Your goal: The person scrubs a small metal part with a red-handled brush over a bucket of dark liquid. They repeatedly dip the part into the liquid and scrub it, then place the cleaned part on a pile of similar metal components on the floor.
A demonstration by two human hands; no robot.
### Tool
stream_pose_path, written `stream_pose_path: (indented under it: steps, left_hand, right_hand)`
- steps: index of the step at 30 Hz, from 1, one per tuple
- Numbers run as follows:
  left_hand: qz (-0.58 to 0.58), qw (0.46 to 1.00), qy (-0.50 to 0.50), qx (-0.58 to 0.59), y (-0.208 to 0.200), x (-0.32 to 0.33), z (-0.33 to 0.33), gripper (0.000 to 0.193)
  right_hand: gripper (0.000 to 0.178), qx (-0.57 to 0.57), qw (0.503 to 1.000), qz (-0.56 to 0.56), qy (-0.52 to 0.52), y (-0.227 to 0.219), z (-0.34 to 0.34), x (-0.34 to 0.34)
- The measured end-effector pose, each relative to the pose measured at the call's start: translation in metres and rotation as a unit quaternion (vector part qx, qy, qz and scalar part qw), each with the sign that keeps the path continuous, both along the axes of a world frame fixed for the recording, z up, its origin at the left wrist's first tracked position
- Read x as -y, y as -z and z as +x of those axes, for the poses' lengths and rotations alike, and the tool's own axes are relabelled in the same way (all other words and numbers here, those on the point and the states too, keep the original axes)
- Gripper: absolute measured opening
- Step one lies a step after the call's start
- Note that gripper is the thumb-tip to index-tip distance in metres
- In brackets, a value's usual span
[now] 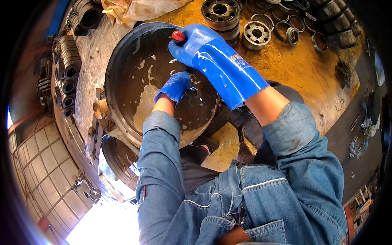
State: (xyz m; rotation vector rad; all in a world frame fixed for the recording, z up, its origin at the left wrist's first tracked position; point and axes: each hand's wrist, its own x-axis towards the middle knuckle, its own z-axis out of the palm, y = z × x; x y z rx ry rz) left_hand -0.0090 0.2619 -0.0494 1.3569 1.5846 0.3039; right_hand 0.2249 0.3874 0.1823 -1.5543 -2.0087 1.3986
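Yellow-brown, stained work surface [294, 77] extends to the right of the tub [108, 87], its outer edges cut off by the black lens border. Strong glare washes out the area at the near left of the tub. Dark liquid [141, 79] with pale froth patches fills the tub and conceals its bottom.

The fingers of the left hand [175, 86], in a blue glove, dip into this liquid; they are hidden, so whether the hand is wide, narrow or holding an item cannot be told. Its sleeve crosses the near rim of the tub.

Brown sheeting [151, 8] lies at the far side of the tub, cropped by the top edge. Beyond and to the right stand a perforated disc [256, 35] and loose metal rings [281, 32]. Stacked cylinders [70, 73] line the left side. The right glove and cuff block part of the tub's right rim.

The right hand [190, 45] is closed around a handle [178, 36], held above the tub. Only its red end projects from the fist; the remainder is concealed.
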Motion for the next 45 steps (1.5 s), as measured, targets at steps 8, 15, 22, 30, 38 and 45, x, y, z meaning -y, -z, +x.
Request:
stream_pose_path:
  steps: [8, 15, 22, 30, 38, 45]
  left_hand:
    - [-0.104, 0.916, 0.032, -0.387, -0.106, -0.018, 0.040, 0.049]
    - [-0.095, 0.876, -0.124, -0.456, -0.191, 0.061, 0.038, 0.053]
    - [-0.113, 0.848, -0.178, -0.486, -0.182, 0.139, 0.029, 0.052]
    - [-0.116, 0.815, -0.290, -0.488, -0.189, 0.162, 0.071, 0.062]
    - [-0.093, 0.854, -0.303, -0.412, -0.196, 0.190, 0.066, 0.067]
    - [-0.077, 0.914, -0.254, -0.306, -0.143, 0.213, 0.011, 0.061]
  right_hand:
    - [0.039, 0.016, 0.999, 0.019, -0.027, 0.000, -0.004, 0.007]
    - [0.039, 0.024, 0.996, 0.034, -0.082, 0.017, -0.017, 0.028]
    - [0.041, -0.019, 0.985, -0.075, -0.155, 0.058, -0.023, 0.071]
    - [0.047, -0.002, 0.983, -0.088, -0.162, 0.088, -0.033, 0.089]
    - [0.040, -0.104, 0.964, -0.212, -0.126, 0.061, -0.051, 0.108]
    - [0.029, -0.079, 0.899, -0.101, -0.418, 0.057, -0.081, 0.157]
